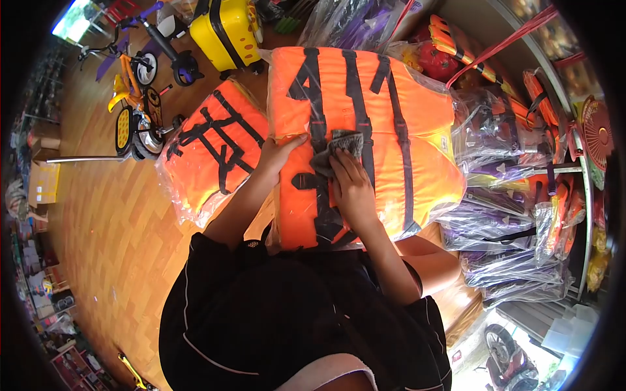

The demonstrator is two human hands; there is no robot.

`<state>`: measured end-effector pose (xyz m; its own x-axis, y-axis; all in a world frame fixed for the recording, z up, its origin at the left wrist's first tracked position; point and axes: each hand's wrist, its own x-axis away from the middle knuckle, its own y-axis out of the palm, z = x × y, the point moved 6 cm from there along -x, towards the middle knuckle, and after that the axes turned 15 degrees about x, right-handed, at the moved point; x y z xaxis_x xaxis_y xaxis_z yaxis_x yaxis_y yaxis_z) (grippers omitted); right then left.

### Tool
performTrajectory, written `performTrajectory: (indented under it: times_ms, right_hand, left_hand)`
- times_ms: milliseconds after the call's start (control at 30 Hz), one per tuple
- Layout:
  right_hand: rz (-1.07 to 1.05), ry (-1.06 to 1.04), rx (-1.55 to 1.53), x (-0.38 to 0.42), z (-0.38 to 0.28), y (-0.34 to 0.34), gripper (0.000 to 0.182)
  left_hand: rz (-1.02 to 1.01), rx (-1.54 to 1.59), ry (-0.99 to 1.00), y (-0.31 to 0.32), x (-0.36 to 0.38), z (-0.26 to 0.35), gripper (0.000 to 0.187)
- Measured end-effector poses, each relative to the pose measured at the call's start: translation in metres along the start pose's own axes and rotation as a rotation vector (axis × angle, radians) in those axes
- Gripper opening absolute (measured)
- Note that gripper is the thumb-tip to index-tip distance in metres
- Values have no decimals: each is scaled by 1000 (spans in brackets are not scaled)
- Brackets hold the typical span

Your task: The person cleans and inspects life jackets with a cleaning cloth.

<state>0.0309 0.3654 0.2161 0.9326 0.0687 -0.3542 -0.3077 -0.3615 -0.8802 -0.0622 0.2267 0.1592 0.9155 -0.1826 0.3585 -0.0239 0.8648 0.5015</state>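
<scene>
An orange life jacket (385, 91) with black straps, wrapped in clear plastic, lies across my lap. My left hand (282, 155) grips its left side, thumb on top and the other fingers mostly hidden. A dark grey cloth (347, 142) is bunched under my right hand (353, 189), whose fingers press it against the middle of the jacket, over the black straps. Left of this jacket, a second orange life jacket (208, 163) in plastic rests on the floor, with tangled black straps.
A yellow suitcase (223, 36) and small kids' bikes and a scooter (156, 39) stand at the upper left on the wooden floor (111, 247). Plastic-wrapped goods (502, 228) are stacked on a shelf to the right. A motorcycle (505, 358) shows at the lower right.
</scene>
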Motion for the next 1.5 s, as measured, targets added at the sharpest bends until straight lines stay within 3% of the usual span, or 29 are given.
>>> performTrajectory:
  times_ms: [267, 433, 533, 600, 733, 800, 833, 1000, 1067, 1100, 1167, 1300, 1367, 1433, 1467, 1500]
  right_hand:
    - [-72, -30, -18, 30, -9, -13, 34]
    - [29, -67, 70, -29, 3, 7, 29]
    - [36, 23, -5, -62, 22, 17, 28]
    - [64, 72, -29, -79, 28, 18, 26]
    - [113, -6, 65, -118, 38, 35, 28]
    - [109, -6, 45, -143, 54, 51, 28]
    - [117, 2, 64, -156, 62, 56, 28]
    - [38, 40, 135, -193, 125, 101, 31]
    - [-202, 190, 358, -197, 161, 117, 32]
    - [-206, 193, 360, -195, 172, 114, 32]
    - [-172, 394, 254, -185, 202, 103, 30]
    - [-154, 395, 446, -177, 242, 86, 28]
    - [177, 453, 147, -178, 230, 34, 25]
    - [382, 309, -99, -179, 166, -12, 22]
    - [130, 407, -236, -173, 117, -28, 22]
    - [132, 254, -343, -161, 94, -16, 24]
  left_hand:
    - [44, -76, 29, -11, -6, -2, 37]
    - [-30, -18, 152, -9, -8, -4, 34]
    - [-44, -21, 130, -9, -11, -6, 37]
    - [-84, 29, 257, -2, -6, 5, 42]
    - [-75, -55, 276, 4, 1, 10, 44]
    - [-101, -152, 314, 1, 0, 5, 43]
    - [-128, -50, 302, 5, 3, 4, 54]
    - [-91, -64, 236, 1, 4, -3, 54]
    - [-64, -70, 192, -5, 0, -11, 53]
    - [-64, -68, 187, -5, 0, -12, 53]
    - [-91, 31, 146, -3, 2, -12, 52]
    - [-81, -73, 226, -3, 3, -3, 50]
    - [-112, 11, 252, -1, 3, -1, 50]
    - [-119, 3, 240, -1, 1, -4, 50]
    - [-130, -12, 232, 1, 1, -5, 51]
    - [-134, -10, 226, 4, 1, -5, 51]
